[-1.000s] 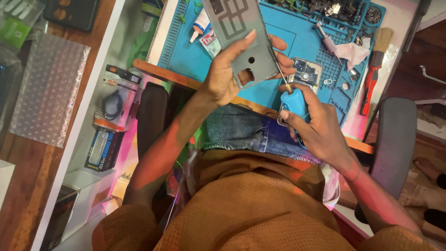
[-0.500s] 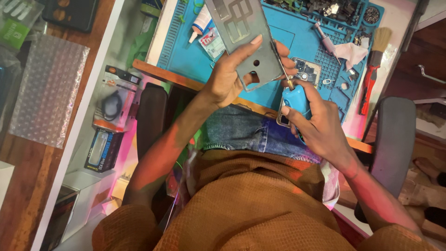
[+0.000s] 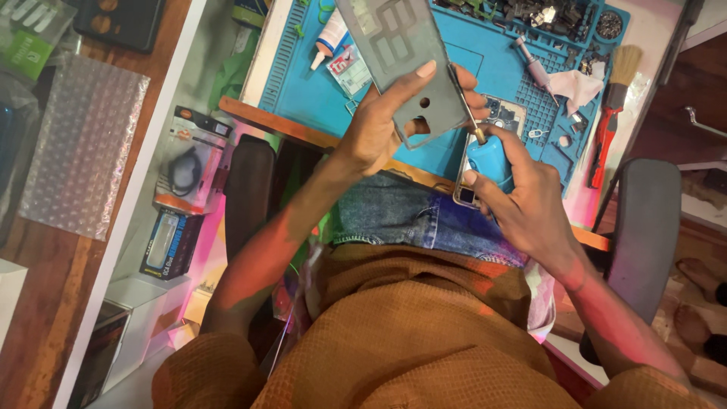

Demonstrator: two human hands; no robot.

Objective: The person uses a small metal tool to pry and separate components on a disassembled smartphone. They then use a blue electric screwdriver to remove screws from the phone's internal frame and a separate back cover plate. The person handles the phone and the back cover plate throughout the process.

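Clear bubble wrap [image 3: 82, 144] lies far left on the wooden floor. Beside it, on a white shelf, sit a blister pack [image 3: 185, 163] holding a coiled black cable and a blue box [image 3: 168, 244]. Centre: the left hand [image 3: 379, 125] is clamped on a grey phone back panel [image 3: 401, 57], tilted above the blue mat [image 3: 485, 60] on the surface. Right: the right hand [image 3: 522, 201] grips a blue-handled tool [image 3: 488, 155], its metal tip at the panel's edge; prying appears in hand, calling for steady leverage. A red-handled brush [image 3: 609, 113] lies rightmost.
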